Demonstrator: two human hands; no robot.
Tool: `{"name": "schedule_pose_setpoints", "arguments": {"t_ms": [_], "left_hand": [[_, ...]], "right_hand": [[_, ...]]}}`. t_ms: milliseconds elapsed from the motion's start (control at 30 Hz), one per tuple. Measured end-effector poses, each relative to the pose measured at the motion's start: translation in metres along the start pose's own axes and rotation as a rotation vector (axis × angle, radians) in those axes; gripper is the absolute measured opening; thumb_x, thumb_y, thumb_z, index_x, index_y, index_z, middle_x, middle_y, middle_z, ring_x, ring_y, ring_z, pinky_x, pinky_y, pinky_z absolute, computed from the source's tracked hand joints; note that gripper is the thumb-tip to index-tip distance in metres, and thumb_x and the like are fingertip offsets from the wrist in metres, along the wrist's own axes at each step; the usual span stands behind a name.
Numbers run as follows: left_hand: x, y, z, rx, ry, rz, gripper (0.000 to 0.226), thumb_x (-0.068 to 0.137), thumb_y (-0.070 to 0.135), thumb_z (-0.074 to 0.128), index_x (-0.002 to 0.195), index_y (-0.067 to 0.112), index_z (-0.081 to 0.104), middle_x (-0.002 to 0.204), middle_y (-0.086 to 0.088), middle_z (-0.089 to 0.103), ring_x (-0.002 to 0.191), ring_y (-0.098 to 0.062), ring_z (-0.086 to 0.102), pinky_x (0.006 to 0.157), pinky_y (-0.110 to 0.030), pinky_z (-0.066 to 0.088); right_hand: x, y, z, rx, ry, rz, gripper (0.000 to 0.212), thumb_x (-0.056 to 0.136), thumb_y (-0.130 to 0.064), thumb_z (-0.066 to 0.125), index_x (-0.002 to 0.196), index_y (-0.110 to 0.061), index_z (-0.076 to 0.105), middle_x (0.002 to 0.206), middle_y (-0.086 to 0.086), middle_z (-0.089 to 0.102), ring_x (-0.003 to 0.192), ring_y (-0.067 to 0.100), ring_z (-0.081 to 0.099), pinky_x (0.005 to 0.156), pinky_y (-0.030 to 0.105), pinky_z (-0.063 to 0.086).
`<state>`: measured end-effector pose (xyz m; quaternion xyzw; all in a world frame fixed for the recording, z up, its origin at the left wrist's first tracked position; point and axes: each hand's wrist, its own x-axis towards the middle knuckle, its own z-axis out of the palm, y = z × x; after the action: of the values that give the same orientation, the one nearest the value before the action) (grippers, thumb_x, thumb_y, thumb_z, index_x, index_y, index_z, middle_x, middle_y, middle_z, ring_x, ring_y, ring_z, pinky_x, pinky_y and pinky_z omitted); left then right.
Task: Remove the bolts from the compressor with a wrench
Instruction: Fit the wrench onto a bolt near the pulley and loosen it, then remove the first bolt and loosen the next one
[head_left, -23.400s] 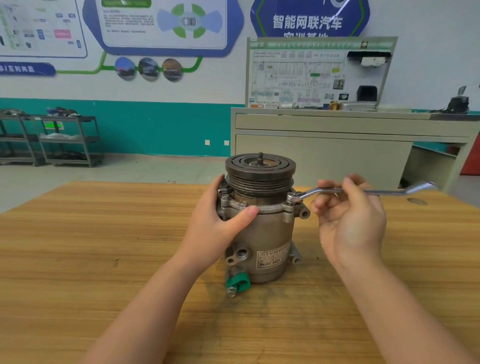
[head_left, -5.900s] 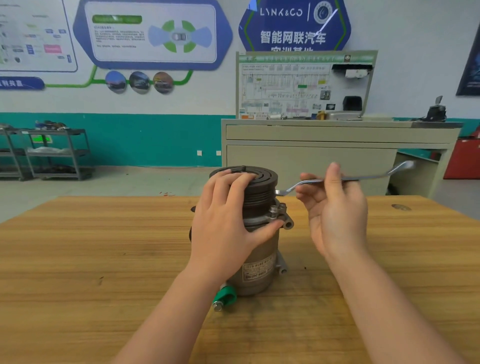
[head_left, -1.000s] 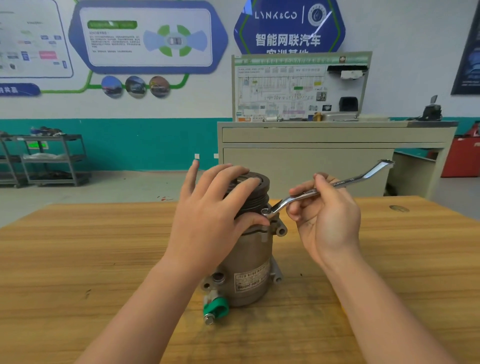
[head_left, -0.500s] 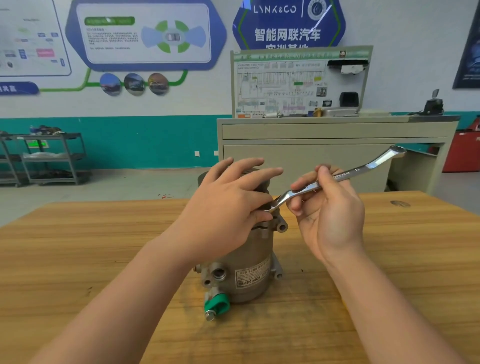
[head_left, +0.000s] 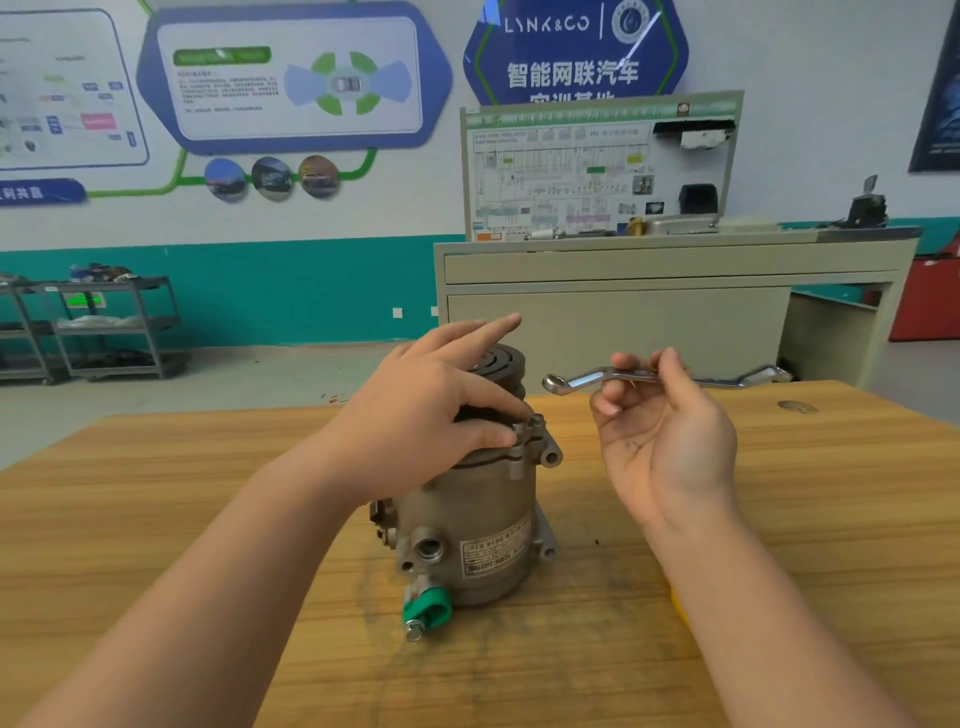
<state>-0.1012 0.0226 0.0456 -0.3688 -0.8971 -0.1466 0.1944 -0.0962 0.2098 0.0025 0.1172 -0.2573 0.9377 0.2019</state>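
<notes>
A grey metal compressor (head_left: 478, 509) stands upright on the wooden table (head_left: 156, 499), its black pulley on top and a green cap (head_left: 427, 613) at its base. My left hand (head_left: 415, 415) lies over the pulley and pinches a bolt (head_left: 524, 428) at the upper flange between thumb and fingertips, the other fingers stretched out. My right hand (head_left: 660, 441) is palm up to the right of the compressor and holds a silver offset ring wrench (head_left: 592, 378) by its shaft. The wrench lies level in the air, its ring end clear of the compressor.
A small round mark (head_left: 797, 407) shows on the table at the far right. Beyond the table stand a grey cabinet (head_left: 649, 306) with a wiring display board and, at the far left, metal shelf carts (head_left: 114, 327).
My right hand has lifted the wrench off the bolt and swung it level, away to the right. My left fingers have moved down onto the bolt at the flange.
</notes>
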Motion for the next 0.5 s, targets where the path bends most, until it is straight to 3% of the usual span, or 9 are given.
{"name": "schedule_pose_setpoints", "arguments": {"t_ms": [133, 333, 400, 500], "left_hand": [[0.002, 0.001, 0.003, 0.064, -0.006, 0.016, 0.025, 0.09, 0.036, 0.067, 0.11, 0.05, 0.069, 0.15, 0.036, -0.002, 0.144, 0.001, 0.005, 0.114, -0.038, 0.012], [-0.004, 0.004, 0.02, 0.145, 0.209, 0.057, 0.017, 0.088, 0.038, 0.068, 0.101, 0.034, 0.078, 0.153, 0.025, 0.011, 0.146, -0.015, 0.02, 0.108, -0.04, 0.024], [-0.004, 0.005, 0.022, -0.027, 0.358, 0.048, 0.013, 0.089, 0.029, 0.069, 0.097, 0.028, 0.079, 0.152, 0.026, 0.021, 0.141, -0.009, 0.031, 0.108, -0.038, 0.031], [0.003, 0.011, 0.009, -0.535, 0.551, -0.046, 0.02, 0.09, 0.017, 0.067, 0.087, 0.035, 0.075, 0.146, 0.035, 0.03, 0.131, 0.01, 0.04, 0.109, -0.024, 0.037]], "right_hand": [[-0.001, 0.003, -0.001, -0.038, 0.003, 0.012, 0.031, 0.105, -0.019, 0.036, 0.079, -0.012, 0.051, 0.066, 0.009, 0.066, 0.047, 0.016, 0.055, 0.044, 0.021, 0.042], [-0.001, 0.004, -0.002, -0.046, 0.02, 0.021, 0.029, 0.105, -0.019, 0.037, 0.081, -0.011, 0.051, 0.067, 0.01, 0.066, 0.048, 0.017, 0.055, 0.044, 0.021, 0.042], [0.0, 0.003, -0.003, -0.046, 0.03, 0.02, 0.029, 0.105, -0.019, 0.037, 0.081, -0.011, 0.051, 0.066, 0.009, 0.066, 0.048, 0.016, 0.055, 0.044, 0.021, 0.042], [0.0, 0.004, -0.004, -0.071, 0.036, 0.006, 0.027, 0.105, -0.02, 0.037, 0.084, -0.01, 0.051, 0.066, 0.009, 0.066, 0.049, 0.016, 0.056, 0.044, 0.022, 0.043]]}}
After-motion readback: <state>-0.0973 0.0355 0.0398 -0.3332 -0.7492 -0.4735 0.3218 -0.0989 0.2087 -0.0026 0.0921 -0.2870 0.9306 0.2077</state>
